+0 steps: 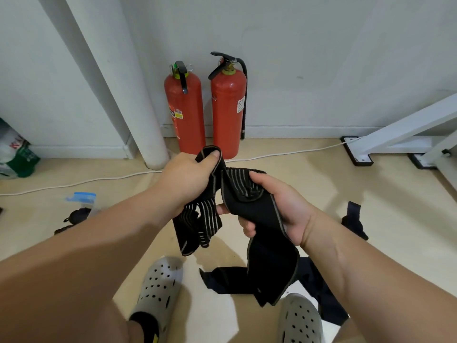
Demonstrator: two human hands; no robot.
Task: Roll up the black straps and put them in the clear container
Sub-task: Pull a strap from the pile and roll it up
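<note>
The left hand (190,174) is pinching the upper end of a black strap (247,214) held above the floor (321,184) while the right hand (279,206) is clasping its middle; rolling is best starting tightly from one end, edges aligned, tail hanging free.

The black elastic fabric strap (249,216) in the left grip (185,179) and right grip (279,209) carries thin pale-grey stripes and olive-tan edge trim. Beyond the grip are two red metal fire extinguishers (185,112). Below it are grey perforated clogs (158,285) and dark navy cloth straps (222,276) on the beige floor (346,194).
</note>
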